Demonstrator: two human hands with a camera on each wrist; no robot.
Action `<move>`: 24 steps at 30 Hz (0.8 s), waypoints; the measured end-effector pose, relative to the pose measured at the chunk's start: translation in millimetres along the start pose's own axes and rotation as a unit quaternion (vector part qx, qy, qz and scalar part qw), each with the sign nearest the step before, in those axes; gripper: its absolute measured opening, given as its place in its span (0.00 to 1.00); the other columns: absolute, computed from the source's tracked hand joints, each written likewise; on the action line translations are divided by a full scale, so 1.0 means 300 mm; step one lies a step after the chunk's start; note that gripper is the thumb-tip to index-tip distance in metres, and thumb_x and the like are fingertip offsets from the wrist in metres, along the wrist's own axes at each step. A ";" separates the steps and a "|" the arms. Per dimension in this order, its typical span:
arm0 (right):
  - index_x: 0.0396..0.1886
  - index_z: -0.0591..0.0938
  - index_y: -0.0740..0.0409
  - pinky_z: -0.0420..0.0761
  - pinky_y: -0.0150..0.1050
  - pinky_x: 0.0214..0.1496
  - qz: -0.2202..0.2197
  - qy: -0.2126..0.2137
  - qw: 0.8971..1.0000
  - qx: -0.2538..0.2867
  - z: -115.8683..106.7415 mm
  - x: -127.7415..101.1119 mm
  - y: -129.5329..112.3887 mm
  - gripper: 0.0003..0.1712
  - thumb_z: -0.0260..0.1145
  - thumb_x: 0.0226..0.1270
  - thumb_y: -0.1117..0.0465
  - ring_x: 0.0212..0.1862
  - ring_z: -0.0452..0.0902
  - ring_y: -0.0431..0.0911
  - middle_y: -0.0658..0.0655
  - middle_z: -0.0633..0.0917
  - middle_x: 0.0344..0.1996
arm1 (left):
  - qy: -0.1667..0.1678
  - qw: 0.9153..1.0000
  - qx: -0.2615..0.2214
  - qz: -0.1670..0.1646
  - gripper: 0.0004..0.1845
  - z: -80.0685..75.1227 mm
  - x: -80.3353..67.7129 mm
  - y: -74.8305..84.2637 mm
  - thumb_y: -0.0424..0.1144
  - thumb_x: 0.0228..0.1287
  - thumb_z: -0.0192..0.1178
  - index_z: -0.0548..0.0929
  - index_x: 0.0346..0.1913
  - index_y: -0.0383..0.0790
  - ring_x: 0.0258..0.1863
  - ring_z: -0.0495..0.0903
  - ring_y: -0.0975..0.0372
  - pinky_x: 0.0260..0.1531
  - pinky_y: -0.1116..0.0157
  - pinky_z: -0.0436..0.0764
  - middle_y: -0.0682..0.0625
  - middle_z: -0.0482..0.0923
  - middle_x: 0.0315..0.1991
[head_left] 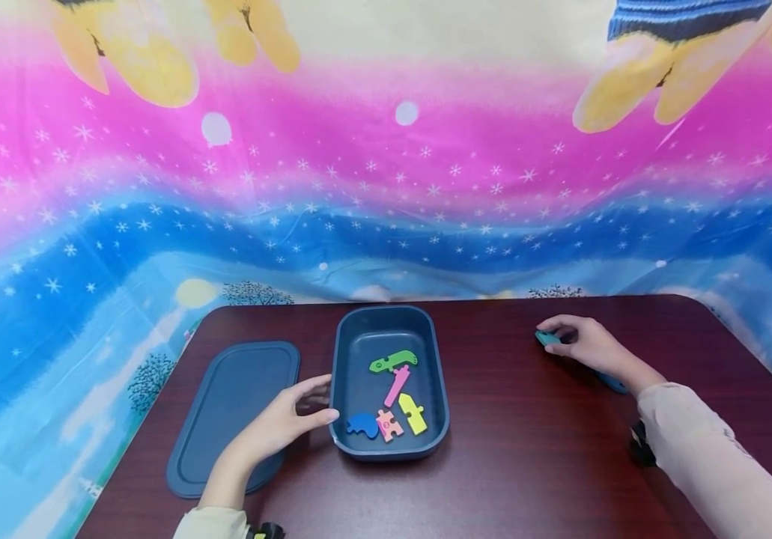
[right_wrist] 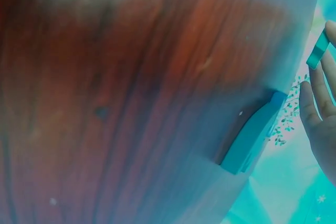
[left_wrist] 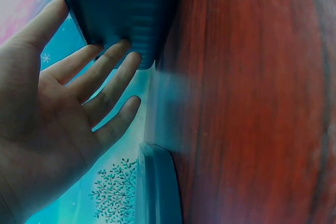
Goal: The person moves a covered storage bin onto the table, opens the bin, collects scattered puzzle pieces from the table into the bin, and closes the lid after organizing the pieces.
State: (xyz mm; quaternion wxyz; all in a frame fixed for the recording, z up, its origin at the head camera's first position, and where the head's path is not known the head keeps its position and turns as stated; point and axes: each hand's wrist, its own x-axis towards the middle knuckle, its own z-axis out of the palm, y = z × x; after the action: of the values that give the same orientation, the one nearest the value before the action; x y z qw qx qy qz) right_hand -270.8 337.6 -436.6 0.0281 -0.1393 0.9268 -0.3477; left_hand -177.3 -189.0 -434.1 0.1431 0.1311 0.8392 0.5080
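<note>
A dark blue box (head_left: pixel 445 404) stands on the table, with several foam puzzle pieces in it: green (head_left: pixel 394 361), pink (head_left: pixel 397 385), yellow (head_left: pixel 412 414), orange (head_left: pixel 388 425) and blue (head_left: pixel 362 425). My left hand (head_left: pixel 284 419) touches the box's left side, its thumb at the rim and its other fingers spread along the outer wall, nearly straight. Over the right part of the table, my right hand (head_left: pixel 591 346) pinches a teal puzzle piece (head_left: pixel 547 337) between thumb and fingers. Another blue piece (head_left: pixel 613 382) lies on the table, partly hidden under the right wrist.
The box's flat lid (head_left: pixel 213 419) lies on the table left of the box, partly covered by my left forearm. A patterned cloth (head_left: pixel 386 187) hangs behind the dark reddish-brown table (head_left: pixel 507 449) and along its sides.
</note>
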 end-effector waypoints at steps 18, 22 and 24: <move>0.56 0.82 0.56 0.80 0.40 0.42 -0.035 0.011 0.999 0.008 0.038 -0.046 -0.095 0.20 0.72 0.64 0.62 0.42 0.79 0.50 0.58 0.83 0.44 | 0.001 1.000 0.003 0.000 0.34 0.002 -0.002 0.009 0.45 0.69 0.64 0.66 0.73 0.36 0.60 0.75 0.48 0.57 0.47 0.75 0.41 0.75 0.62; 0.55 0.83 0.55 0.80 0.39 0.41 -0.048 0.012 0.999 0.013 0.052 -0.048 -0.115 0.20 0.73 0.63 0.62 0.41 0.79 0.49 0.56 0.84 0.43 | 0.004 1.000 0.007 -0.003 0.34 0.002 -0.003 0.010 0.45 0.68 0.64 0.66 0.73 0.36 0.59 0.75 0.48 0.57 0.47 0.75 0.41 0.75 0.62; 0.54 0.83 0.53 0.80 0.39 0.41 -0.056 0.011 0.998 0.013 0.060 -0.048 -0.126 0.19 0.73 0.63 0.62 0.41 0.79 0.48 0.55 0.84 0.43 | 0.005 1.000 0.008 -0.003 0.34 0.002 -0.004 0.009 0.45 0.69 0.64 0.66 0.73 0.36 0.59 0.75 0.48 0.57 0.47 0.75 0.41 0.75 0.62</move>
State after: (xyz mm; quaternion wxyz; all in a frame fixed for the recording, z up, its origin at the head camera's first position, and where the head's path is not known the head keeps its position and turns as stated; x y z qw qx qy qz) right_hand -245.3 303.0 -426.4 -0.0002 -0.1869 0.9130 -0.3626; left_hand -175.9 -187.8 -431.9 0.1393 0.1274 0.8443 0.5016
